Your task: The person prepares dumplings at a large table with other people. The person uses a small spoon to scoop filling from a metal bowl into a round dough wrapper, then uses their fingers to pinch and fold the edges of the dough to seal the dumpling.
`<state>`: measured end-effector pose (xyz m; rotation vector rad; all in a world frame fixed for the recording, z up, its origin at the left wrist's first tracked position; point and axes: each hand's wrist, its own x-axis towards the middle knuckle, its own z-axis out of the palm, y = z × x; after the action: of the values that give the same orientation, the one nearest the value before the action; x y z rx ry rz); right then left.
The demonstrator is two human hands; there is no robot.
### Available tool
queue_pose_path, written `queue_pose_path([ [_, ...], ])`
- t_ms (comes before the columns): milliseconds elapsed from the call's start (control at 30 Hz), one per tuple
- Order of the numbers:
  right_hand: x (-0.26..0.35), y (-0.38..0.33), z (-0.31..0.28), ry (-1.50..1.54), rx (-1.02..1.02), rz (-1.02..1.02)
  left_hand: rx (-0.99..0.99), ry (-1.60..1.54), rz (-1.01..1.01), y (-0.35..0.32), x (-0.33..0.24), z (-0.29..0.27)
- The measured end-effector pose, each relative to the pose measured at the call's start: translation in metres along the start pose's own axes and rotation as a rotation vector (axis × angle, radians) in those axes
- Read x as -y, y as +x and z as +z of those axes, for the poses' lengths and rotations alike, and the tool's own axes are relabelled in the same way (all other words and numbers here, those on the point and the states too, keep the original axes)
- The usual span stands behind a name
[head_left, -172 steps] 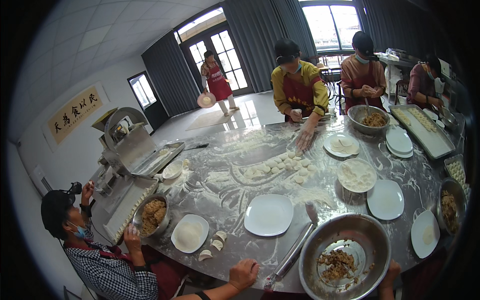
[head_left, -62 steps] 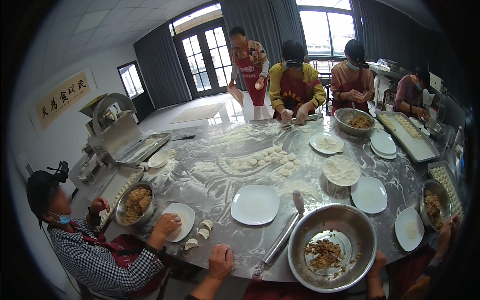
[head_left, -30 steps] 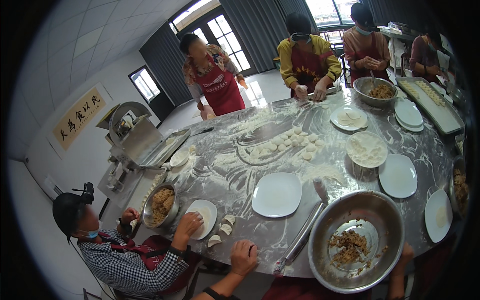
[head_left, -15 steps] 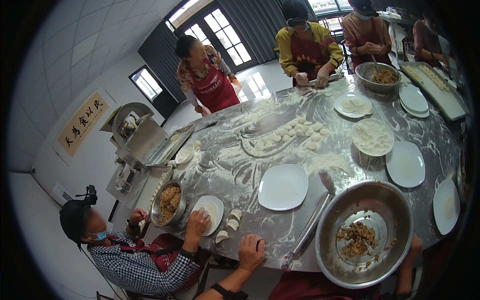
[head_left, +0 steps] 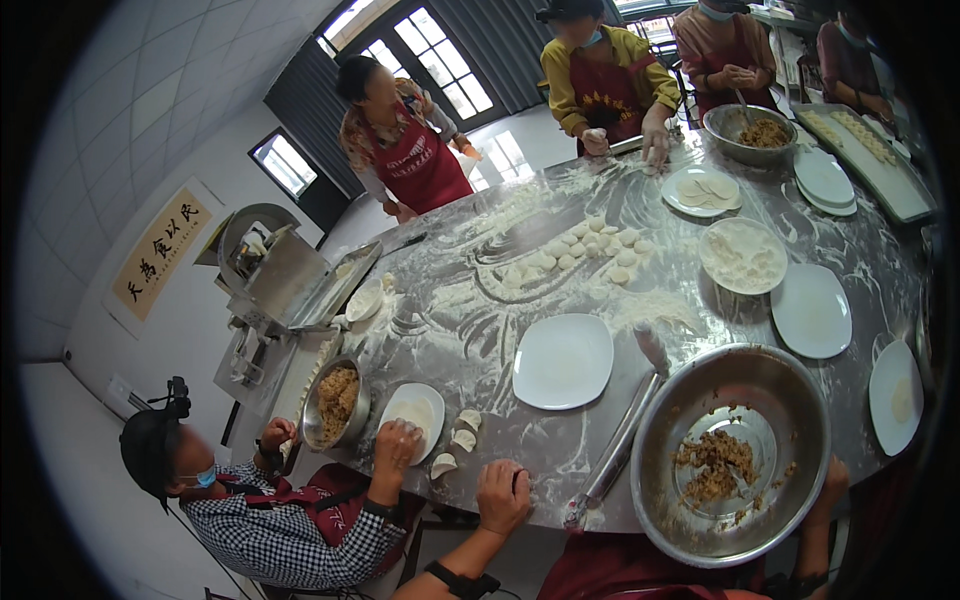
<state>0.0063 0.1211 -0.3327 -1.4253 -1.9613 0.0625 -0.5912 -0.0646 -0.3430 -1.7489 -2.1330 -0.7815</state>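
Observation:
My left hand (head_left: 502, 495) rests at the table's near edge, its fingers curled. Something small and dark shows at its fingers, too unclear to name. My right hand (head_left: 832, 488) is beside the right rim of a large steel bowl (head_left: 652, 492), which partly hides it; its fingers cannot be made out. Brown filling (head_left: 716, 464) lies in the bottom of the bowl. A rolling pin (head_left: 622, 436), partly wrapped in clear film, lies left of the bowl. Beyond my left hand are a few folded dumplings (head_left: 464, 439) and an empty white plate (head_left: 563, 362).
Several people stand or sit around the floured steel table (head_left: 450, 345). A person in a checked shirt (head_left: 275, 535) sits at left beside a filling bowl (head_left: 337, 402). Dough pieces (head_left: 590, 245), a flour bowl (head_left: 744, 256), a dumpling tray (head_left: 905, 205) and a steel machine (head_left: 275, 270) stand farther off.
The view has shifted slightly, so the table things sit a little higher. Across the table, the person in yellow has lifted their head and one hand has moved. My hands stay in place.

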Motion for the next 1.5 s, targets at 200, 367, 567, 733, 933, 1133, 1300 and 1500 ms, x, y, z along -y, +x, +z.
queue_pose_path([
  [200,0.002,0.003,-0.001,0.018,-0.024,0.005,-0.001,-0.017,-0.007,-0.003,0.002,0.003],
  [367,-0.019,-0.015,-0.002,-0.022,-0.019,-0.044,-0.009,-0.029,0.012,-0.006,0.000,-0.006],
  [567,-0.032,-0.027,0.000,-0.043,-0.126,-0.097,-0.020,-0.011,0.036,-0.015,-0.002,-0.014],
  [733,-0.039,-0.033,-0.005,-0.049,-0.092,-0.079,-0.037,-0.004,0.046,-0.024,-0.003,-0.017],
  [933,-0.018,-0.028,-0.025,-0.009,-0.068,-0.058,-0.019,0.007,0.027,-0.027,-0.007,-0.020],
  [1133,-0.008,-0.026,-0.029,0.004,-0.075,-0.032,-0.016,0.014,0.026,-0.030,-0.004,-0.019],
  [1300,-0.007,-0.024,-0.030,0.007,-0.067,-0.011,-0.011,0.012,0.019,-0.029,-0.004,-0.016],
  [1500,-0.008,-0.025,-0.025,0.026,-0.062,0.006,-0.013,0.016,0.016,-0.030,-0.002,-0.018],
])
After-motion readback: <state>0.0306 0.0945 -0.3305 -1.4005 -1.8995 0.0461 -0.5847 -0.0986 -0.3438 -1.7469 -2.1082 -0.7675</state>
